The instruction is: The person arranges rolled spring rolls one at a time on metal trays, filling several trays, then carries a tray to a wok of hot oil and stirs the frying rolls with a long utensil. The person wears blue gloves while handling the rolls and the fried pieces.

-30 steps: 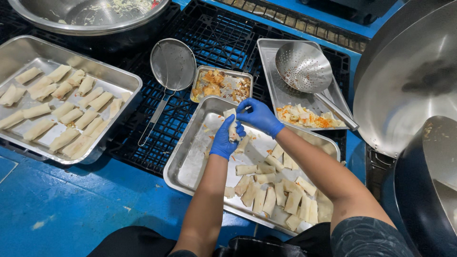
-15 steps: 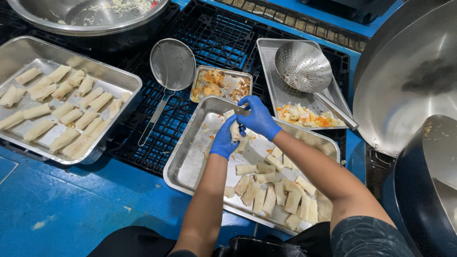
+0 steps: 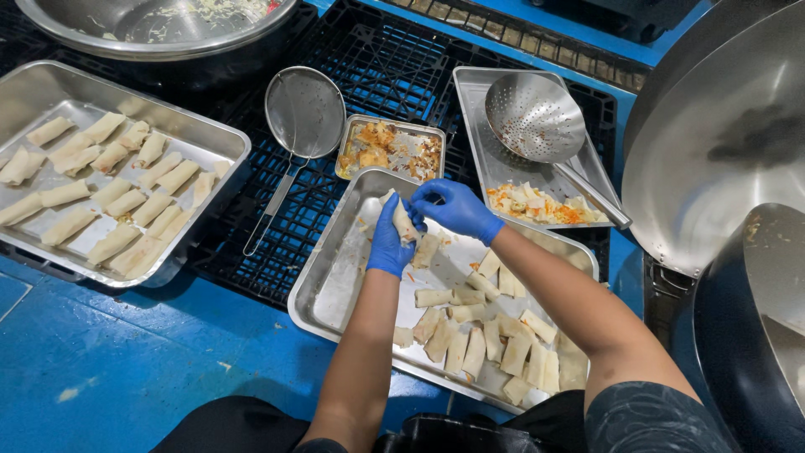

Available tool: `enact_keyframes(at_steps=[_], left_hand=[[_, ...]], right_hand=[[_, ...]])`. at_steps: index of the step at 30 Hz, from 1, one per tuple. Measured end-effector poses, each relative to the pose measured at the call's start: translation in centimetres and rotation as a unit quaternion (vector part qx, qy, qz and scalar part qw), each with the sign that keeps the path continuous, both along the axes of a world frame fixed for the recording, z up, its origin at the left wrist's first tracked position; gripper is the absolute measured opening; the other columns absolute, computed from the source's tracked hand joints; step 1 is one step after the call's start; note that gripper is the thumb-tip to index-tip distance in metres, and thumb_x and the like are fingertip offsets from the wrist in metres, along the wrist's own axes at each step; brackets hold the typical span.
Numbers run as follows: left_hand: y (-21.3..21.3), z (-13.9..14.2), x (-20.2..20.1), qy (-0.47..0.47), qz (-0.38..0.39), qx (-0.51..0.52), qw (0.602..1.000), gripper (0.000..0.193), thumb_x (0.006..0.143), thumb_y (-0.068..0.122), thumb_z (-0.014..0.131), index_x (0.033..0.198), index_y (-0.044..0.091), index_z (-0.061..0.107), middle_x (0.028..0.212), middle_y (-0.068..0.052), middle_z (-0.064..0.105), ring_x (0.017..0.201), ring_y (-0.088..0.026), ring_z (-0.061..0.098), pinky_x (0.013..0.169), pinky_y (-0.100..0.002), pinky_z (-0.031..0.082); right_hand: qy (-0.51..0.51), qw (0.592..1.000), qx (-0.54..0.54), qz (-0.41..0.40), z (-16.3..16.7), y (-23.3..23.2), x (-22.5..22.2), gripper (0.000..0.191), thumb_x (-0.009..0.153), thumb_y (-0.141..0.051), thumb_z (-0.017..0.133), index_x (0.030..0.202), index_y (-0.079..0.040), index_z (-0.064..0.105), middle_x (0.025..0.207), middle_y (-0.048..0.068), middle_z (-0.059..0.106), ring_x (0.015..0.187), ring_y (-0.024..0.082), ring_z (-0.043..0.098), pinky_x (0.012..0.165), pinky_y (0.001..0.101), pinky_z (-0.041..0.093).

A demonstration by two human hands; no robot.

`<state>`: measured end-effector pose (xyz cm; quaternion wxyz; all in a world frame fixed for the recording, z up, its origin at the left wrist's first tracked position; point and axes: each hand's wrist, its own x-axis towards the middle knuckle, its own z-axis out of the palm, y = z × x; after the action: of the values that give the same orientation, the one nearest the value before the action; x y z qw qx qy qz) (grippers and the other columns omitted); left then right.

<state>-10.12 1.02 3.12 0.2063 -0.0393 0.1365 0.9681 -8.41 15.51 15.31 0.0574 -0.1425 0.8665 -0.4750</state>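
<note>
Both my hands wear blue gloves and work over a steel tray (image 3: pixel 335 285) in front of me. My left hand (image 3: pixel 389 241) cradles a pale spring roll (image 3: pixel 405 222), and my right hand (image 3: pixel 457 208) pinches its top end. Several finished rolls (image 3: pixel 482 335) lie in the near right part of that tray. A small steel pan of filling (image 3: pixel 391 149) sits just beyond my hands.
At the left stands a large tray of rolls (image 3: pixel 109 193). A mesh skimmer (image 3: pixel 302 113) lies on the black crate. A perforated ladle (image 3: pixel 537 117) rests in a tray with filling scraps (image 3: pixel 537 203). A big bowl (image 3: pixel 159 21) and woks (image 3: pixel 721 134) border the area.
My hands stay in the same spot over the tray, shifting only slightly as they turn and press the roll between them.
</note>
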Motion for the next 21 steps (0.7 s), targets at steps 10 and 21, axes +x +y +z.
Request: enact_keyframes(at_steps=[10,21], left_hand=[[0.5,0.8,0.7,-0.055,0.02,-0.176,0.983,0.069,0.093,0.07,0.046,0.13,0.014,0.06,0.117,-0.004,0.066,0.101,-0.016,0.065,0.082,-0.031,0.054],[1.6,0.1,0.4,-0.022,-0.026,-0.173,0.984,0.08,0.096,0.074,0.038,0.143,0.01,0.053,0.134,-0.009,0.063,0.119,-0.021,0.063,0.102,-0.036,0.051]], right_hand=[[-0.048,0.998,0.018,-0.028,-4.1,-0.2,-0.8,0.036,0.086,-0.026,0.078,0.114,-0.004,0.073,0.103,0.006,0.074,0.092,0.01,0.068,0.089,0.0282,0.056],[-0.117,0.989,-0.012,-0.092,-5.0,-0.1,-0.2,0.048,0.074,-0.026,0.091,0.108,-0.004,0.065,0.099,0.006,0.068,0.089,0.013,0.065,0.082,0.0276,0.056]])
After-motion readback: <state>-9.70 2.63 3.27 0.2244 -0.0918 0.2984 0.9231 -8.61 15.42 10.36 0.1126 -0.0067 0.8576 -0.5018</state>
